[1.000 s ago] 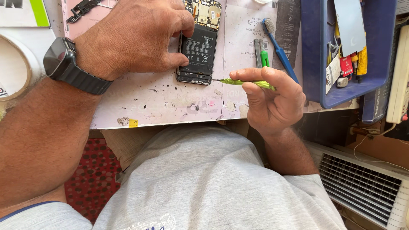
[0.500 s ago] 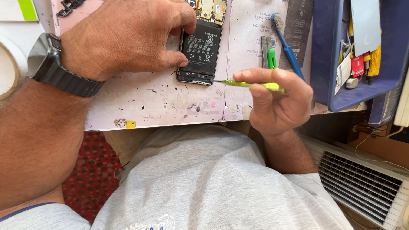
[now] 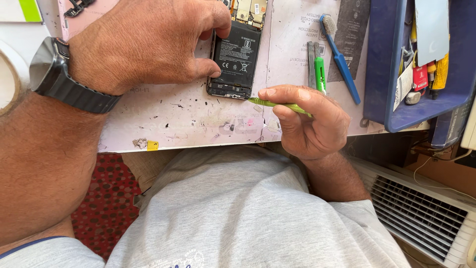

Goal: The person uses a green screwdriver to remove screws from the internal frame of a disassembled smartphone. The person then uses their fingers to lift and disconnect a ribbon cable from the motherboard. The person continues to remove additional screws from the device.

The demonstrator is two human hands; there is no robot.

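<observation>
An opened phone [image 3: 237, 57] with its black battery and circuit board exposed lies on a stained pink work mat [image 3: 183, 119]. My left hand [image 3: 144, 42], with a dark watch on the wrist, rests over the phone's left side and holds it down with thumb and fingers. My right hand [image 3: 307, 121] grips a thin green tool [image 3: 277, 104] whose tip points at the phone's bottom right corner.
Green-handled tweezers [image 3: 317, 69] and a blue brush [image 3: 342, 57] lie on the mat to the right. A blue tray [image 3: 391, 99] with small parts sits at the far right. A roll of tape [image 3: 10, 74] is at the left edge; a white vent lies below right.
The view shifted slightly. My right hand moved the green tool's tip closer to the phone's bottom right corner. My left hand stays on the phone.
</observation>
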